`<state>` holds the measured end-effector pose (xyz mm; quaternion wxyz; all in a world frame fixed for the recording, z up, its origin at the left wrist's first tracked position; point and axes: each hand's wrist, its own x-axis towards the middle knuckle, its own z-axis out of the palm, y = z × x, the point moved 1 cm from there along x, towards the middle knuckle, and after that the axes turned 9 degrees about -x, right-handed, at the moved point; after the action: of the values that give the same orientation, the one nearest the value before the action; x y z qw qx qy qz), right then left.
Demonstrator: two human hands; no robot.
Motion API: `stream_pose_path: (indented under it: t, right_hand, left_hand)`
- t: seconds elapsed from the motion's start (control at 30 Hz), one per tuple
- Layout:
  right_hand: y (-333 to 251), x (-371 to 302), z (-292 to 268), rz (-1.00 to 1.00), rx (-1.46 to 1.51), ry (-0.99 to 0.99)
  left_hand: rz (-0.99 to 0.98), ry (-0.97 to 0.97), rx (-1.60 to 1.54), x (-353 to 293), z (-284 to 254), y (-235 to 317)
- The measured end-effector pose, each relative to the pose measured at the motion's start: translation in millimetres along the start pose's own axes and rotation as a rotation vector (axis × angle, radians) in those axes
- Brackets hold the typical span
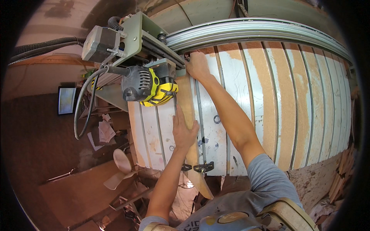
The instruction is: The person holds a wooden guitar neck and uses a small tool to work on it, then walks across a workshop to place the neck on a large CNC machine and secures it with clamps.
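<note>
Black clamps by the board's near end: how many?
2 visible: one black clamp at the left edge of the wooden board, beside the left forearm; another black clamp at its right edge. The forearm may hide more.

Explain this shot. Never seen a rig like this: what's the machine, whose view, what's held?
It's one wide fisheye view, looking down from the wearer's head, so straight edges bend. No robot: each grip is the person's bare hand.

The machine looks like a gantry router: a metal beam spans a slatted bed, and a yellow-and-black power tool hangs at its left end.

A long wooden board lies on the bed, jutting past the near edge, with black clamps by that end.

The left grip lies spread over the board. The right grip reaches in near the beam; its fingertips are partly hidden, so I can't tell what it holds.
</note>
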<state>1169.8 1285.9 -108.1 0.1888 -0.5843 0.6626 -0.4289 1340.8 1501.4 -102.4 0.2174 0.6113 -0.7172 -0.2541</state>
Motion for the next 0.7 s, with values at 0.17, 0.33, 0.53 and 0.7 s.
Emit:
stream_pose_path:
  t: [0.17,0.33,0.53,0.7]
  right_hand:
    - [16.7,4.1,-2.2,-0.134,-0.005,-0.111]
    - [27.7,8.8,-17.3,-0.212,-0.043,-0.365]
    - [20.9,10.4,-29.8,-0.327,-0.158,-0.425]
    - [28.8,17.6,-32.6,-0.375,-0.101,-0.420]
  left_hand:
    - [-0.055,-0.021,-0.004,1.1,-1.1,5.2]
    - [-0.076,-0.026,-0.004,1.1,-2.5,9.0]
    - [-0.077,-0.028,-0.008,2.1,-3.1,8.7]
    - [-0.032,-0.018,-0.011,1.5,-2.3,4.8]
